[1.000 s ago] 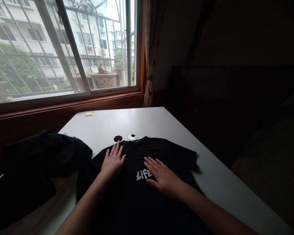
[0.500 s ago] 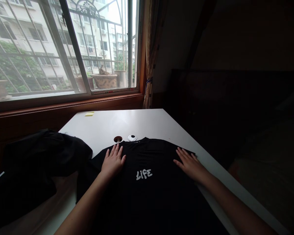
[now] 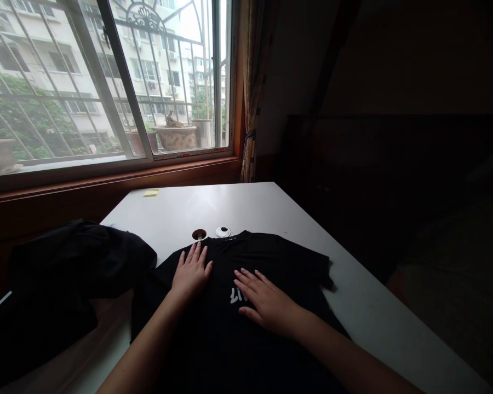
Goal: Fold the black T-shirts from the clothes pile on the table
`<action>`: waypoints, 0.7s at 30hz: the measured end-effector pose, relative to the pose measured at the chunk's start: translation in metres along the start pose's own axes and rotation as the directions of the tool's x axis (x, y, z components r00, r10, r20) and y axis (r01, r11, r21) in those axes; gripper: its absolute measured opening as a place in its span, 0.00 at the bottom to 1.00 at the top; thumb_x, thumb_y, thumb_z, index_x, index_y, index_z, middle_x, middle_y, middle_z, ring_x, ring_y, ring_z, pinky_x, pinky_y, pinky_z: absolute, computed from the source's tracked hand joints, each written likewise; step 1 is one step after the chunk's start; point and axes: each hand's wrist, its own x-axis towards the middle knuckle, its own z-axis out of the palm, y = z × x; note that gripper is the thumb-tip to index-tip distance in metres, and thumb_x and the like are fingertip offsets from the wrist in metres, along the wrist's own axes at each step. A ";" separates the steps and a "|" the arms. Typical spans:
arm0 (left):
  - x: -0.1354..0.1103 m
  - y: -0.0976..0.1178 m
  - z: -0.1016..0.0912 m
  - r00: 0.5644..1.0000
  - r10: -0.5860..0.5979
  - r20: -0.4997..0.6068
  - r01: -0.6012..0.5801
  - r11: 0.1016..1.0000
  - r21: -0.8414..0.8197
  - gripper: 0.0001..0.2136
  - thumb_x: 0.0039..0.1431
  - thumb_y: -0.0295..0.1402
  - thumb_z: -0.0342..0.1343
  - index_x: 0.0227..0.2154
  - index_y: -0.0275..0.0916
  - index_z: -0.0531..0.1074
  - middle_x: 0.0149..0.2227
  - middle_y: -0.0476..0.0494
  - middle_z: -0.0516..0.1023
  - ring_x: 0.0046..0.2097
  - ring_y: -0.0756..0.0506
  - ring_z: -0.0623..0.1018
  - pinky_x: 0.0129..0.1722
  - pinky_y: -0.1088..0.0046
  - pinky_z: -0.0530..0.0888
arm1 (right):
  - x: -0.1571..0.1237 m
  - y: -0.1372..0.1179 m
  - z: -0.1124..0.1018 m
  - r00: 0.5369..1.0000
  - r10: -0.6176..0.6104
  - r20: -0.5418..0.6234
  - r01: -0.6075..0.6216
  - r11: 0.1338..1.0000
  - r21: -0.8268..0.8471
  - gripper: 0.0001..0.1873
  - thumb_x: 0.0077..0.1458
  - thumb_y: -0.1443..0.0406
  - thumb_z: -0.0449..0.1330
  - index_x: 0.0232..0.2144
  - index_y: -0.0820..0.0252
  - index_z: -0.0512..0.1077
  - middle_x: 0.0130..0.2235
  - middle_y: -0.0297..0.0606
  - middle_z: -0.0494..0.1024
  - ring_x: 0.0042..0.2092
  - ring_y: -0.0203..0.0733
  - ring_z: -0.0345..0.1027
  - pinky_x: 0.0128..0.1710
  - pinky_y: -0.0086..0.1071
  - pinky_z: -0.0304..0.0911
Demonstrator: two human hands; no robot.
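Note:
A black T-shirt lies spread on the white table, its collar toward the window. My left hand rests flat on the shirt near the left shoulder, fingers spread. Over the middle of the chest, my right hand is open with its palm down, covering part of the white lettering. The right sleeve reaches toward the table's right edge, with no hand on it. The shirt's lower part fades into the dark at the bottom of the view.
A heap of dark cloth lies on the table's left side. Beyond the collar are a round cable hole and a white round cap. A yellow sticky note is at the far edge, below the barred window.
My right hand has moved left from the right shoulder onto the middle of the chest, over the lettering. The right sleeve is now uncovered. My left hand stays in place.

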 end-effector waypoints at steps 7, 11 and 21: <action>0.000 0.000 0.002 1.000 0.005 -0.013 -0.005 1.000 0.022 0.28 0.73 0.44 0.39 0.70 0.36 0.52 0.72 0.40 0.45 0.73 0.39 0.47 0.69 0.51 0.49 | -0.015 -0.011 0.005 0.997 -0.075 -0.003 0.075 0.995 0.069 0.37 0.67 0.49 0.51 0.72 0.52 0.47 0.73 0.39 0.44 0.73 0.49 0.37 0.72 0.51 0.36; 0.000 -0.001 0.005 0.999 0.019 -0.033 -0.017 0.999 0.035 0.27 0.73 0.43 0.39 0.70 0.36 0.53 0.72 0.40 0.46 0.72 0.39 0.48 0.69 0.51 0.49 | -0.021 -0.017 0.005 0.995 -0.103 0.008 0.102 0.991 0.086 0.35 0.68 0.52 0.53 0.71 0.54 0.51 0.73 0.40 0.46 0.73 0.49 0.39 0.72 0.50 0.37; 0.001 -0.002 0.007 1.000 0.012 -0.028 -0.011 0.999 0.030 0.28 0.73 0.44 0.40 0.70 0.37 0.52 0.72 0.39 0.46 0.73 0.39 0.47 0.69 0.50 0.49 | -0.013 -0.004 0.002 0.997 -0.026 -0.072 0.026 1.000 -0.006 0.33 0.69 0.51 0.50 0.69 0.57 0.56 0.73 0.39 0.47 0.73 0.49 0.40 0.71 0.47 0.42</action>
